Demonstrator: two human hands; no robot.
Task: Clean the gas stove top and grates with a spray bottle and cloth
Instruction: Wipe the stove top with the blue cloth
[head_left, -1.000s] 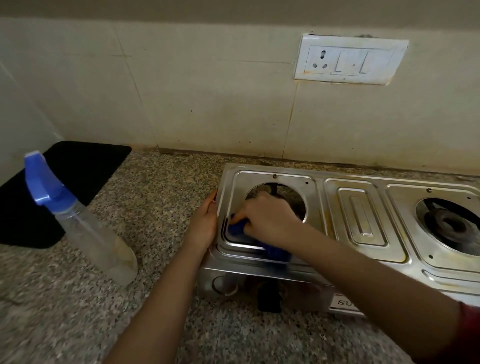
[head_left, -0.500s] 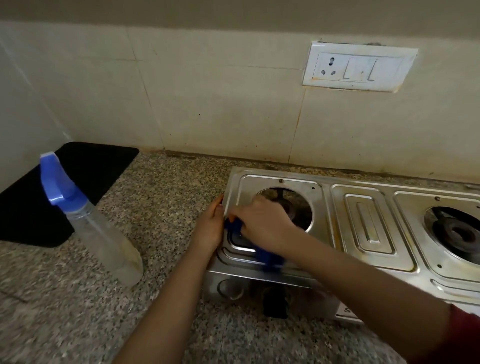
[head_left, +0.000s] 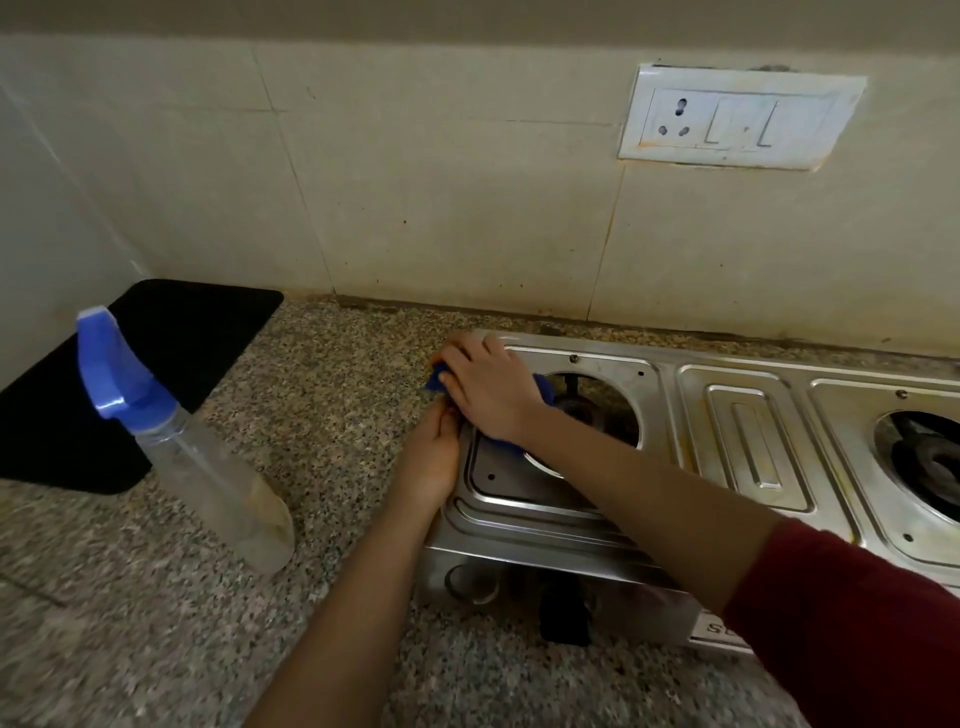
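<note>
One steel stove with two burners, left and right, sat on the speckled worktop. The right hand lay flat, fingers spread, pressing one blue cloth onto the stove's far left corner. The left hand rested with fairly straight fingers against the stove's left edge. One spray bottle with a blue head stood well to the left, just beside one black mat. One switch plate was on the wall.
</note>
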